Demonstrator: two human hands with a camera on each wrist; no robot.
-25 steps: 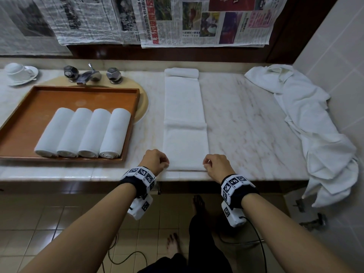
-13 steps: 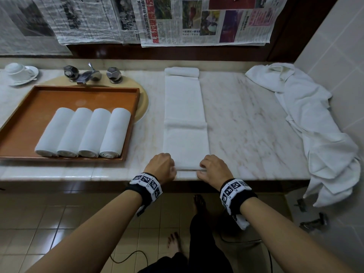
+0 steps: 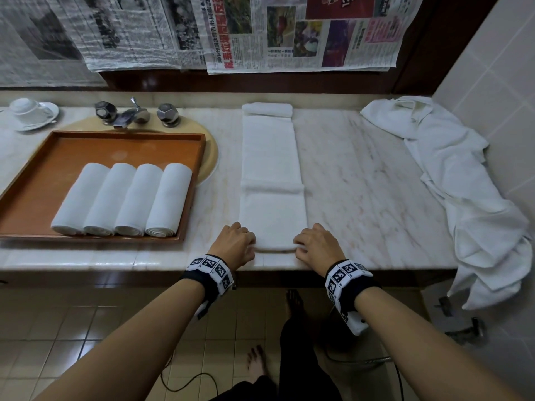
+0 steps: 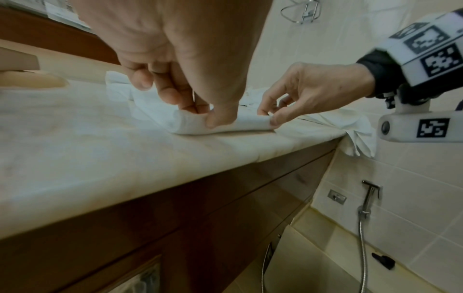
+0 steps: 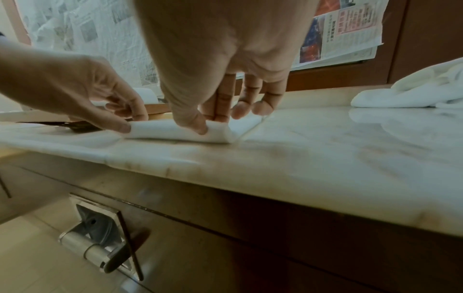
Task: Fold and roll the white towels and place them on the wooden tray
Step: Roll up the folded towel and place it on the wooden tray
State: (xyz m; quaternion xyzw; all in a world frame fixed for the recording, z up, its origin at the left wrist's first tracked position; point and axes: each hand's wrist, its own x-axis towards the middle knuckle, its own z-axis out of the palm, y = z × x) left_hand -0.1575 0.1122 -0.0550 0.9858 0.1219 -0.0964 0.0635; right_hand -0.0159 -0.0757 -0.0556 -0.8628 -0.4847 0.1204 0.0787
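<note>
White terry strip, the folded towel [image 3: 272, 180], is lying lengthwise on the marble bench [image 3: 362, 180], running away from me w/ its far end already turned over near the back wall. I'm starting the roll at the near end: my left hand [image 3: 236, 246] is pinching the left corner between thumb and fingertips, my right hand [image 3: 317, 248] is doing the same on the right corner, so both edges are curling over together and the roll is staying square. Wrist views are showing only the first small turn made, lip just lifted off the bench.

Wooden tray [image 3: 43, 227] is sitting to my left, half over the sink, w/ four rolled towels [image 3: 121, 199] packed side by side at its right side; bare wood is showing left of them, prob. room for this one. Crumpled white towels [image 3: 463, 180] are heaped at the right end of the bench against the tiled wall, hanging over the edge, within reach for the next fold.

Judging by this, I'm approx. midway thru the pile, w/ rolling forward evenly being the next need.
</note>
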